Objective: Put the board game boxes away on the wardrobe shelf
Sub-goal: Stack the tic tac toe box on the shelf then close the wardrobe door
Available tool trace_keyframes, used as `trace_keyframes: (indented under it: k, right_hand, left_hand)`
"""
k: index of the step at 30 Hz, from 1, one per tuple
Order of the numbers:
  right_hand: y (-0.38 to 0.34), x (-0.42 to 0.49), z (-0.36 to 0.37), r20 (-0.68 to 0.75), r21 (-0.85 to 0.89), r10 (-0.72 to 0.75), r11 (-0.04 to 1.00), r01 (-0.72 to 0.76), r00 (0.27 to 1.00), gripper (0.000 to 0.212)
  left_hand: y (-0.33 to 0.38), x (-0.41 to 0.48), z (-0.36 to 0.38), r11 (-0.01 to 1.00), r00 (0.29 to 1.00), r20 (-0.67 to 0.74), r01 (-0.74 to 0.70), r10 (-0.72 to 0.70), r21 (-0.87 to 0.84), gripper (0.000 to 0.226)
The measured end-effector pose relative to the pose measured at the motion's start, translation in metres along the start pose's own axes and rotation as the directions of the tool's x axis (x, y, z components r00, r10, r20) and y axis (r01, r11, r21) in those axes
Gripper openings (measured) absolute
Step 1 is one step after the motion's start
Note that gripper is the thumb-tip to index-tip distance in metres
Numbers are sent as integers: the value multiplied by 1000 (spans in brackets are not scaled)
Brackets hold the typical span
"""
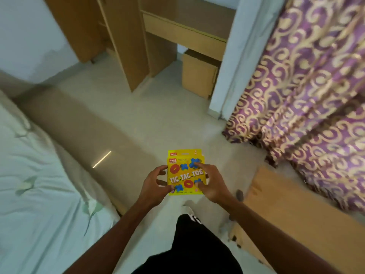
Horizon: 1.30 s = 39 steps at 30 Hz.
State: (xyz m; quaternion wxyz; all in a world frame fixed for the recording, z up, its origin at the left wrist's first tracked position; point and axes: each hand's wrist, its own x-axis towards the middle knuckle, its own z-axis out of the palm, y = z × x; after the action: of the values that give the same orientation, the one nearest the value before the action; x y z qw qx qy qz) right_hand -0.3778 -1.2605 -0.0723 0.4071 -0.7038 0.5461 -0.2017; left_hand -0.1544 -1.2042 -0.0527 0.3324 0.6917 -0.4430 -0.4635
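A yellow Tic Tac Toe box (pixel 185 172) with red rings and blue crosses printed on it is held flat in front of me, above the floor. My left hand (pixel 156 184) grips its left edge. My right hand (pixel 210 182) lies over its right side, with fingers on the lid. The wooden wardrobe (pixel 122 38) stands at the far end of the room with its doors open, and a bare shelf (pixel 183 34) shows inside.
A bed (pixel 39 184) with a pale green sheet fills the left side. A purple and gold curtain (pixel 308 91) hangs on the right. A wooden board (pixel 292 210) lies at lower right. A small wooden cabinet (pixel 199 76) sits under the wardrobe shelf.
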Motion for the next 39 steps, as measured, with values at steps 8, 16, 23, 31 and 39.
trace_keyframes:
  k: [8,16,23,31,39]
  right_hand:
    - [-86,192,67,167,-3,-132,991,134,977,66]
    - [-215,408,132,380,19,-272,958,287,884,70]
    - [-313,558,204,449,37,-332,935,354,829,69]
    - [-432,734,312,481,12,-340,924,382,808,69]
    - [-539,882,391,470,20,-336,929,371,817,67]
  left_hand:
    - [-6,127,-125,993,976,-216,16,-41,-117,77]
    - [1,259,-274,987,904,-409,71,-126,-147,79]
    - [-6,363,-395,969,817,-551,38,-169,-242,81]
    - [-23,500,-575,953,786,-592,-13,-176,-301,81]
    - [-22,620,-737,947,799,-574,-21,-178,-322,80]
